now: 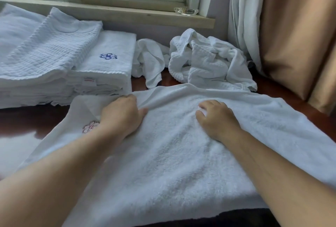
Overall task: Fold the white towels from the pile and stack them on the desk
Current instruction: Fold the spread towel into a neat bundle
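Two bare forearms reach forward from the bottom edge over a white terry towel [163, 163] spread on a dark, glossy red-brown surface [21, 121]. The towel's long axis runs left to right, and its near edge hangs toward the viewer. A small red flower emblem [90, 126] is stitched near its left end. The left hand [121, 115] rests on the towel's far left part, fingers curled and pinching a raised fold of cloth. The right hand [216, 117] lies palm down near the towel's middle, its fingers bent and bunching the fabric beneath them.

Beyond the towel, at the left, stands a stack of folded towels [107, 63], the top one bearing a blue flower emblem. Just left of it sits a broader stack of ribbed white cloths [47, 53]. At the back centre and right lies a rumpled pile of unfolded towels [205, 63]. A window sill [127, 14] runs behind, holding a clear glass dish [185, 11]. Tan curtains [294, 35] hang at right.
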Tool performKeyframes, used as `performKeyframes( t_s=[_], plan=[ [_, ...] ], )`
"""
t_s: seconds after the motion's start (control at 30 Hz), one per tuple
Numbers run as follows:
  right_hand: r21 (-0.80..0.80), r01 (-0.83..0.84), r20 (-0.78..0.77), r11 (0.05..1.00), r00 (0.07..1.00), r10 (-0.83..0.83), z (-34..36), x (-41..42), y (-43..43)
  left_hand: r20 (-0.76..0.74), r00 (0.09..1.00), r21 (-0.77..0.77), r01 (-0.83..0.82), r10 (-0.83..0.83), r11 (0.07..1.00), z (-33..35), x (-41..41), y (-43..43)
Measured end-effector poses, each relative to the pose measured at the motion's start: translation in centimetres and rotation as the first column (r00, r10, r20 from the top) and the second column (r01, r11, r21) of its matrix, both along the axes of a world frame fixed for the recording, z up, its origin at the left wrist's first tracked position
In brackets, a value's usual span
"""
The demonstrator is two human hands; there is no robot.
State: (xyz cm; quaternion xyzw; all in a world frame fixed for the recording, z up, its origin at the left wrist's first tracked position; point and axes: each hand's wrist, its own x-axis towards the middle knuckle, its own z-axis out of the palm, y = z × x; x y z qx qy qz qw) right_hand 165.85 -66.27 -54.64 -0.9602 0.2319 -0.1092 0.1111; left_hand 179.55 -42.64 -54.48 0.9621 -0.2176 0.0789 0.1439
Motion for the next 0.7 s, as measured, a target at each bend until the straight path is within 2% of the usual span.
performKeyframes(
  t_s=[0.07, 0.13, 0.27, 0.33, 0.47, 0.53, 0.63, 0.7],
  plan=[
    [-0.072, 0.016, -0.040, 0.997, 0.999, -0.019, -0.1, 0.6, 0.9, -0.053, 0.998, 0.054, -0.037, 0.040, 0.998, 0.6, 0.4, -0.2],
    [-0.097, -0.028, -0.037, 0.995, 0.999, 0.024, 0.4, 1.7, 2.6, -0.110, 0.992, 0.026, -0.056, 0.059, 0.998, 0.8, 0.7, -0.3],
    [0.040, -0.210, -0.035, 0.977, 0.977, 0.211, 0.4, 3.5, 6.5, -0.141, 0.988, -0.082, -0.080, 0.068, 0.993, 0.9, 0.6, -0.3],
    [0.025, -0.258, -0.029, 0.966, 0.965, 0.259, -0.5, 3.3, 7.4, -0.135, 0.989, -0.140, -0.076, 0.057, 0.987, 0.9, 0.5, 0.0],
    [0.012, -0.277, 0.025, 0.961, 0.961, 0.277, -0.8, 2.8, 7.2, -0.015, 1.000, -0.206, -0.029, 0.026, 0.978, 0.8, 0.2, 0.7],
    [-0.020, -0.241, -0.047, 0.970, 0.970, 0.240, -0.4, 2.7, 7.5, 0.068, 0.998, -0.292, 0.020, 0.000, 0.956, 1.0, 0.0, 1.0],
    [-0.193, -0.181, -0.139, 0.964, 0.978, 0.156, 0.8, 3.5, 9.2, 0.254, 0.966, -0.351, 0.130, -0.039, 0.927, 2.3, -0.2, 1.6],
    [-0.175, -0.275, -0.124, 0.945, 0.959, 0.256, 1.1, 4.3, 10.7, 0.366, 0.927, -0.325, 0.205, -0.077, 0.923, 3.5, -0.1, 2.4]
  ],
)
